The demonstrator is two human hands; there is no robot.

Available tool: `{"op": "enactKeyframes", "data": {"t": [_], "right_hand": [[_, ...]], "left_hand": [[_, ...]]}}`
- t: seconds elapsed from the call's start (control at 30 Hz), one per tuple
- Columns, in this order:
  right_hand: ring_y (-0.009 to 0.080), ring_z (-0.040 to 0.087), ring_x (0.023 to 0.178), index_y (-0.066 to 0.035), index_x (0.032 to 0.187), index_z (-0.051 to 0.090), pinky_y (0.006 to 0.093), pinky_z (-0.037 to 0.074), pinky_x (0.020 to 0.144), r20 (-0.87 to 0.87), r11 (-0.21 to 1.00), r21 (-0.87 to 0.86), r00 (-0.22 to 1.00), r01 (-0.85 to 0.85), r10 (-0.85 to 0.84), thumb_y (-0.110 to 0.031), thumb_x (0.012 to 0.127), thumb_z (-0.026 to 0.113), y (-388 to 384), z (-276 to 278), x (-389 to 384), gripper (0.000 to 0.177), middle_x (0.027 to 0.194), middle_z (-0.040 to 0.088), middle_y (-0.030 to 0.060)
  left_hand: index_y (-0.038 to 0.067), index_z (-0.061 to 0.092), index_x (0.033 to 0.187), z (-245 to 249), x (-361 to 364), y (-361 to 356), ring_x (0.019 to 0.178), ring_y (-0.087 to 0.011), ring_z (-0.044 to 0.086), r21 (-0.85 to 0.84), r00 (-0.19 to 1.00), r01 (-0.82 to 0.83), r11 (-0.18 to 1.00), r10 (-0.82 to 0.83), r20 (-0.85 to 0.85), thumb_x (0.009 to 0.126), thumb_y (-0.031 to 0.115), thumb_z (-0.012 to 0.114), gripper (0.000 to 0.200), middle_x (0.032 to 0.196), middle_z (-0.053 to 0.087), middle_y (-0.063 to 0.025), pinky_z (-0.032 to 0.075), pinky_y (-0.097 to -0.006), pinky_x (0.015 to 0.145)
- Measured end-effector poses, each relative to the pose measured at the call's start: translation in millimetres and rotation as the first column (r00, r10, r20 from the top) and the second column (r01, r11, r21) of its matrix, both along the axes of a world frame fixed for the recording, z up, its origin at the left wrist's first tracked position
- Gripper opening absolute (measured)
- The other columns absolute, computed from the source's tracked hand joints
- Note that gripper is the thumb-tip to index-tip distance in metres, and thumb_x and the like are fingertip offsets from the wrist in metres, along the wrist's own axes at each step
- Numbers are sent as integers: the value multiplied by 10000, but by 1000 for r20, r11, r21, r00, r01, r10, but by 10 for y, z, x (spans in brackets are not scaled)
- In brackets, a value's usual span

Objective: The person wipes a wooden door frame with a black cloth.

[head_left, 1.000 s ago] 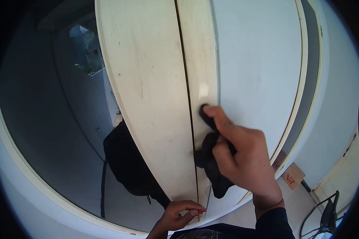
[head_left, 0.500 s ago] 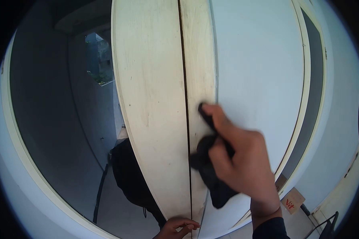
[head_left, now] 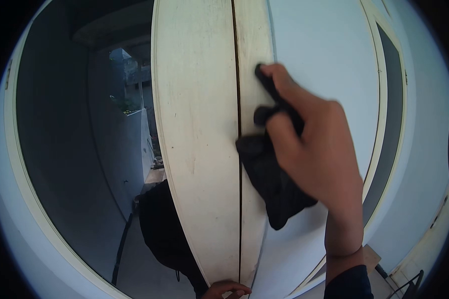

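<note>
My right hand (head_left: 314, 144) is closed around a bunched black cloth (head_left: 282, 184), which lies against the narrow cream wooden strip (head_left: 254, 40) beside a dark vertical gap. Part of the cloth sticks up past my fingertips, and the rest hangs below them. My left hand (head_left: 227, 289) shows only in part at the bottom edge. Its fingers are loosely bent and apart at the lower end of the wide cream wooden panel (head_left: 197, 109), with nothing visible in them.
Dark glass (head_left: 65, 134) to the left shows a black-clothed figure (head_left: 162, 229) low down. A pale wall (head_left: 319, 40) adjoins the wood on the right, followed by another framed opening (head_left: 389, 74). A cardboard box (head_left: 370, 256) sits on the floor at lower right.
My right hand has slid up along the narrow strip with the cloth in it. The left hand sits slightly lower in view, and the view has shifted a little.
</note>
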State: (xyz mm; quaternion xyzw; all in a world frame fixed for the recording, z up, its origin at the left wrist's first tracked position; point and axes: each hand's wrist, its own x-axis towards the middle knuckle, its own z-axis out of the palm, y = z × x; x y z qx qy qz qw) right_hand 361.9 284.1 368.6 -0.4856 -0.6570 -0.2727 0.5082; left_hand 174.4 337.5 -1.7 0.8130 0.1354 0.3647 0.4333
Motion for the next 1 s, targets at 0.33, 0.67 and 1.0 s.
{"op": "enactKeyframes", "data": {"t": [0.33, 0.67, 1.0], "right_hand": [[129, 502, 510, 33, 1316, 581, 290, 447, 556, -23, 999, -50, 1000, 13, -14, -14, 819, 505, -54, -181, -52, 505, 693, 584, 213], [128, 405, 476, 22, 1346, 566, 311, 389, 507, -8, 994, 68, 996, 91, -90, -43, 857, 492, -38, 181, -63, 499, 552, 437, 145], [350, 614, 563, 75, 1229, 629, 400, 521, 643, 52, 971, 171, 983, 164, -175, -115, 851, 530, -33, 547, -105, 434, 622, 608, 231]], "left_hand": [[38, 726, 1040, -89, -41, -22, 920, -231, 682, -41, 1000, -21, 999, 22, 21, 994, 298, 625, 282, 971, 703, -113, 538, -376, 811], [49, 725, 1038, 103, -80, -74, 936, -229, 672, -33, 997, -75, 997, 74, -28, 985, 380, 624, 351, 994, 700, -108, 528, -399, 842], [58, 710, 1077, 167, -96, -151, 990, -230, 661, -210, 998, -5, 978, -10, -69, 981, 411, 620, 377, 1021, 689, -103, 519, -400, 882]]}}
